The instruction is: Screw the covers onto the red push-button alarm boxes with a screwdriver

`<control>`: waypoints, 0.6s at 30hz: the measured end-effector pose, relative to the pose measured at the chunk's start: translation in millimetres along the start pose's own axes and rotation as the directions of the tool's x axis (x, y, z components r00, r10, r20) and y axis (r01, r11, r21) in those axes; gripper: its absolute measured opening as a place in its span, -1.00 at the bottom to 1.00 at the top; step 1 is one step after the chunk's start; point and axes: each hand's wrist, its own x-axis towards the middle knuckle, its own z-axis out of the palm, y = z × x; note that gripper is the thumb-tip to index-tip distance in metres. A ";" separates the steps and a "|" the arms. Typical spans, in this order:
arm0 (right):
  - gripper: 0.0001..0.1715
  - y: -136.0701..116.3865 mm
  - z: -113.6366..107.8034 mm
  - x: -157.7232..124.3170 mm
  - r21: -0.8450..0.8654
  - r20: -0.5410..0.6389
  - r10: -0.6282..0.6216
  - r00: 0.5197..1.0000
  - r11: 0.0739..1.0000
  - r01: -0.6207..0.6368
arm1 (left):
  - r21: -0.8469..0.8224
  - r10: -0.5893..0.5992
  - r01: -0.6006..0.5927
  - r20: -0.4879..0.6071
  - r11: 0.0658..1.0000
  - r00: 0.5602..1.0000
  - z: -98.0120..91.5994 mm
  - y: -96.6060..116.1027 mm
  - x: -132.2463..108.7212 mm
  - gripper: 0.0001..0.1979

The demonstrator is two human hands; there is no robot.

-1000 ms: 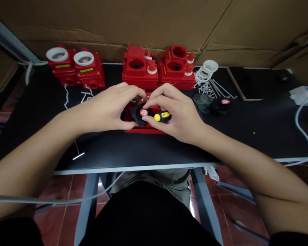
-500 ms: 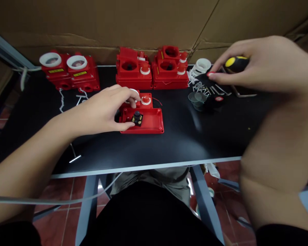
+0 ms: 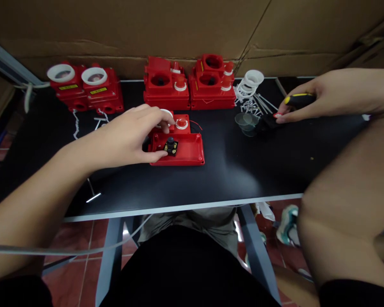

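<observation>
My left hand [image 3: 137, 134] curls around the left side of an opened red plastic housing [image 3: 188, 149], thumb along its near edge and fingers over the white ring behind. Inside the housing sits a small black switch block [image 3: 170, 146] with brass-coloured terminals. At the right, my right hand [image 3: 310, 100] keeps a screwdriver [image 3: 300, 100] with a yellow and black handle tucked in its grip; its shaft is hidden. The thumb and fingertips of that hand meet at a small red-topped black part [image 3: 277, 115], low over the table. Clear round discs [image 3: 247, 123] lie to its left.
Two red units with white rings [image 3: 96, 87] stand at the back left. Other red housings [image 3: 168, 87] line the back middle. White rings [image 3: 253, 79] and loose screws [image 3: 251, 104] lie at the back right. A T-shaped metal tool [image 3: 92, 197] rests near the front left edge.
My right hand has come down and to the right with the screwdriver, its fingertips now lower, beside the clear discs. My left hand stays at the red housing.
</observation>
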 end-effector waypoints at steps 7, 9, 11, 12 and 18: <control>-0.79 -37.7 -11.2 -13.5 -0.022 0.187 0.075 0.979 0.997 -0.073 | 0.029 0.041 -0.041 -0.001 0.999 0.999 -0.8 1.0 -0.5 -0.50; -0.78 -40.3 -10.9 -14.8 -0.018 0.194 0.081 0.978 0.997 -0.080 | 0.025 0.043 -0.043 -0.004 0.999 0.999 -0.3 -0.3 -0.1 -0.49; -0.77 -36.2 -10.1 -12.0 -0.006 0.220 0.064 0.973 0.998 -0.065 | 0.013 0.037 -0.037 -0.005 0.999 0.999 0.9 -2.6 0.1 -0.49; -0.75 -31.8 -9.7 -9.3 0.001 0.229 0.051 0.972 0.999 -0.053 | 0.004 0.032 -0.032 -0.004 0.999 0.999 1.6 -3.9 0.0 -0.48; -0.55 4.5 -6.4 3.7 0.042 0.153 -0.021 0.988 0.999 0.015 | -0.023 0.025 -0.025 -0.011 0.999 1.000 -0.4 -4.3 -2.2 -0.47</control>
